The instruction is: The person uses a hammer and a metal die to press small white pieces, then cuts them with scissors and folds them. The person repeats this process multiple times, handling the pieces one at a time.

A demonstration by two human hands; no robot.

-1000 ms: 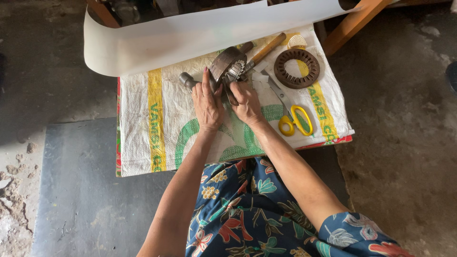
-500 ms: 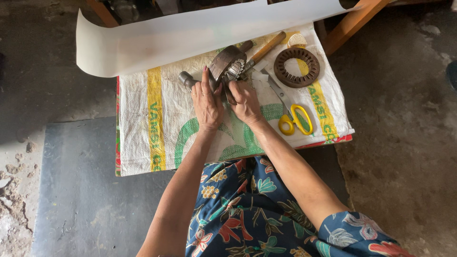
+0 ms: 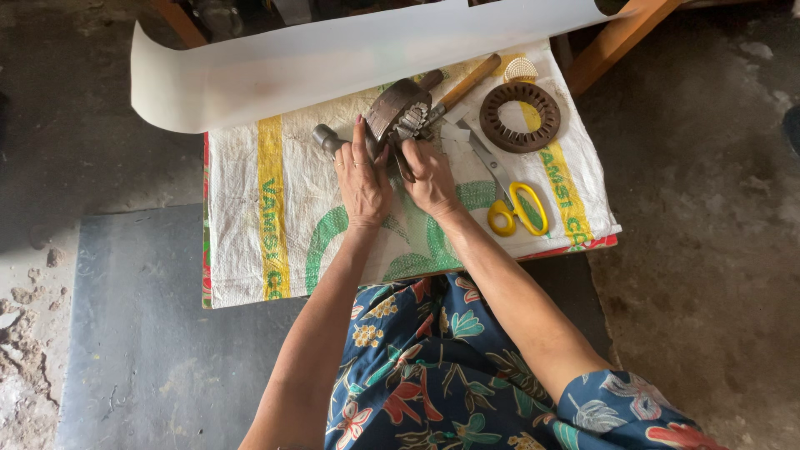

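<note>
A round, rusty metal motor part with a shaft (image 3: 393,112) lies on a woven white sack (image 3: 250,233) spread over a low table. My left hand (image 3: 363,179) rests flat beside it, fingers touching its left side. My right hand (image 3: 427,173) has its fingers curled on the slotted end of the part, pinching something small there that I cannot make out.
Yellow-handled scissors (image 3: 510,198) lie right of my right hand. A brown slotted ring (image 3: 520,116) and a wooden-handled tool (image 3: 468,82) sit further back. A long white paper sheet (image 3: 333,58) curls across the table's far edge. Bare concrete floor surrounds the table.
Both hands stay on the metal part with hardly any shift. The left end of the paper sheet has drifted slightly leftward.
</note>
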